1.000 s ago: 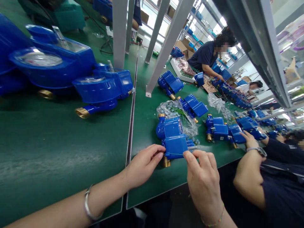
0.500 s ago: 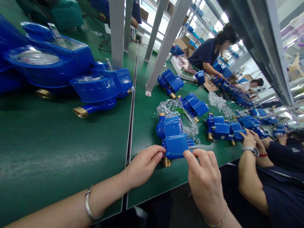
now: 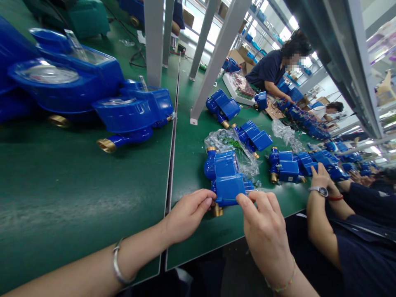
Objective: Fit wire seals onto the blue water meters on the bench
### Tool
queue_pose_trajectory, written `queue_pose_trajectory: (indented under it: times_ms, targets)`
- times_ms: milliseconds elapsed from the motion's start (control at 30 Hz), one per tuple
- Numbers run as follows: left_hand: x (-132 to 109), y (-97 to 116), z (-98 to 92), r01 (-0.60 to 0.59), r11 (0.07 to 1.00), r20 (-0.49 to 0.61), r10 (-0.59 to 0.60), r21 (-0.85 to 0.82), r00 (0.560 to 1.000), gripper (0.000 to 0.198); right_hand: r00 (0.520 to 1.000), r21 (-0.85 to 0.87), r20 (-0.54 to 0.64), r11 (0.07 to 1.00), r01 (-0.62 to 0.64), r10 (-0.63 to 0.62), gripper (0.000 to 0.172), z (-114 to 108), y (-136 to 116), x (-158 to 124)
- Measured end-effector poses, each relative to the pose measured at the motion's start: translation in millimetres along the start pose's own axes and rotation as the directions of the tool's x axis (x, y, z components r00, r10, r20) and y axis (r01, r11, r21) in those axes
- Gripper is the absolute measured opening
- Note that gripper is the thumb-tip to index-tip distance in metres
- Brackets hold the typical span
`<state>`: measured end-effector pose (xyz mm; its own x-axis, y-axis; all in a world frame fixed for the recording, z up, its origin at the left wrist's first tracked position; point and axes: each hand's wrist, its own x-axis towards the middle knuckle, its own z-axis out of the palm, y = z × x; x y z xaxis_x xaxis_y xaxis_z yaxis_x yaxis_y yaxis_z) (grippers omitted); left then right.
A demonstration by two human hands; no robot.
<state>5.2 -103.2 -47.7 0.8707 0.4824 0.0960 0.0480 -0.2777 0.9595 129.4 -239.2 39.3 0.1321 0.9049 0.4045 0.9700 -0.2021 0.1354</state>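
A blue water meter (image 3: 227, 164) with brass threaded ends lies on the green bench in front of me. Across the lower edge of its box-shaped cover runs a thin green wire (image 3: 229, 199). My left hand (image 3: 190, 212) pinches with thumb and forefinger at the cover's left corner, where one end of the wire meets the fingertips. At the right corner, my right hand (image 3: 266, 225) is closed in a pinch on the wire's other end. Behind the meter, a clear plastic bag (image 3: 250, 163) contains green wires and small bluish pieces.
Larger blue meters (image 3: 123, 111) stand on the left. More meters (image 3: 253, 136) lie beyond the bag and along the right. Grey posts (image 3: 213, 62) rise from the bench. A co-worker's hands (image 3: 321, 177) handle a meter at right; another person (image 3: 269, 66) works opposite.
My right hand has shifted slightly left, while my left hand stays in place. The neighbouring co-worker's hands and arm have moved a little left.
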Motion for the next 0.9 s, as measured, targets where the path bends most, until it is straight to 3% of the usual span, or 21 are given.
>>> queue_pose_trajectory:
  times_ms: [133,300,433,533,600,700,833,900]
  targets:
    - [0.3,4.4,-0.3,-0.066,0.995,-0.04,0.069,0.074,0.997,0.025,0.999,0.016,0.054,1.0,-0.004,0.004,0.024,12.1,-9.8,1.2]
    - [2.4,9.0,-9.0,-0.076,0.937,0.052,0.062,0.34,0.997,0.02,1.0,0.04,-0.004,0.999,-0.013,0.014,0.03,29.9,-24.8,-5.3]
    - [-1.9,10.9,-32.4,-0.034,0.877,0.078,-0.003,0.479,0.997,0.019,0.983,0.222,-0.053,0.962,-0.158,0.174,0.036,34.1,-23.0,-24.2]
    - [-8.9,21.7,-51.1,-0.109,0.853,0.255,-0.028,0.51,0.967,0.016,0.935,0.403,0.018,0.853,-0.331,0.354,0.032,34.8,-15.7,-45.7]
    - [-13.0,33.6,-57.7,-0.175,0.885,0.389,-0.007,0.431,0.921,0.015,0.891,0.53,0.098,0.734,-0.423,0.443,0.025,36.4,-11.8,-59.8]
    - [-15.7,48.8,-56.6,-0.197,0.954,0.39,0.096,0.227,0.916,0.016,0.816,0.755,0.22,0.435,-0.49,0.535,0.017,40.5,-12.6,-72.3]
    - [-15.0,51.3,-46.4,-0.23,0.964,0.381,0.263,-0.131,0.886,0.015,0.735,0.942,0.32,-0.119,-0.313,0.598,0.012,42.0,-25.5,-65.7]
    - [-15.2,48.0,-42.3,-0.19,0.959,0.398,0.262,-0.211,0.879,0.022,0.726,0.943,0.327,-0.262,-0.206,0.605,0.021,39.5,-32.0,-58.0]
